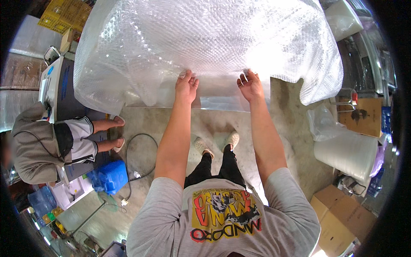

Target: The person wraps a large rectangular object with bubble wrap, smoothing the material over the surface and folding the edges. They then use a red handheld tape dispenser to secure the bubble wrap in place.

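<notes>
A wide sheet of clear bubble wrap (180, 38) is spread in front of me, hanging down in folds at its left and right ends. Its near edge runs between my hands. My left hand (186, 89) has thumb and fingers pinched on that edge, palm turned up. To the right, my right hand (251, 88) pinches the same edge with thumb and forefinger, the other fingers curled. Under the wrap, a flat pale surface (218, 103) shows below my hands; what else lies beneath is hidden.
At left, another person (38, 141) stands by a dark-topped table (66, 81). A blue plastic jug (109, 176) and a black cable (128, 171) are on the floor. At right are a big bubble-wrap roll (342, 152) and cardboard boxes (342, 214). A yellow crate (64, 15) stands far left.
</notes>
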Motion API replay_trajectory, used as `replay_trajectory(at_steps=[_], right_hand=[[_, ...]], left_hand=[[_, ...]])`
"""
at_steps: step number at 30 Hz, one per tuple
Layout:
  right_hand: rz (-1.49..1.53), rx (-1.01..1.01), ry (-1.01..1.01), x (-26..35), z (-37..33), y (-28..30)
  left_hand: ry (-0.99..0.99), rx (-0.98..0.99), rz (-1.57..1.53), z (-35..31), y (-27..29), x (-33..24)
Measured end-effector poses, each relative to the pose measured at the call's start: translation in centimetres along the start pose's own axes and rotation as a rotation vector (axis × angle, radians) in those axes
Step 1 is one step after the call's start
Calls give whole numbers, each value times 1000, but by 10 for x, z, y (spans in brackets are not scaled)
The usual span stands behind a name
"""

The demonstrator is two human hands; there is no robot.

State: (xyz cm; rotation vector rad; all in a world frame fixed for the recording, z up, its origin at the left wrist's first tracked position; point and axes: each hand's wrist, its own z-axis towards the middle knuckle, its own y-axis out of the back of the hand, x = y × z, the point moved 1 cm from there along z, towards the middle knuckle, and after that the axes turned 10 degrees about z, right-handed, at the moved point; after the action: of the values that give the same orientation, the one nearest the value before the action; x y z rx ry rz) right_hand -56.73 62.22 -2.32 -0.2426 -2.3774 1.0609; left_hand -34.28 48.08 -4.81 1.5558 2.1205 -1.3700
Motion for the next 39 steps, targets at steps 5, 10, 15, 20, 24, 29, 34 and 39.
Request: replay_trajectory(at_steps=[5, 10, 15, 20, 24, 29, 34, 39], right_hand=[[-87, 24, 39, 2, 7, -2], [-130, 2, 20, 9, 15, 8], [-141, 50, 28, 16, 22, 13], [-225, 79, 13, 23, 24, 9], [-267, 3, 43, 28, 31, 8], [-270, 20, 136, 28, 43, 19], [-290, -36, 264, 32, 53, 28], [-269, -126, 261, 35, 55, 25]], left_hand=[[-38, -88, 113, -1, -9, -4], [-99, -11, -164, -8, 24, -25], [-238, 119, -468, -24, 100, -74], [-383, 127, -692, -43, 170, -110], [-371, -463, -492, -58, 261, -155], [-602, -492, 318, -39, 362, -247], [-401, -113, 852, -40, 423, -343], [-533, -320, 799, -94, 423, -463]])
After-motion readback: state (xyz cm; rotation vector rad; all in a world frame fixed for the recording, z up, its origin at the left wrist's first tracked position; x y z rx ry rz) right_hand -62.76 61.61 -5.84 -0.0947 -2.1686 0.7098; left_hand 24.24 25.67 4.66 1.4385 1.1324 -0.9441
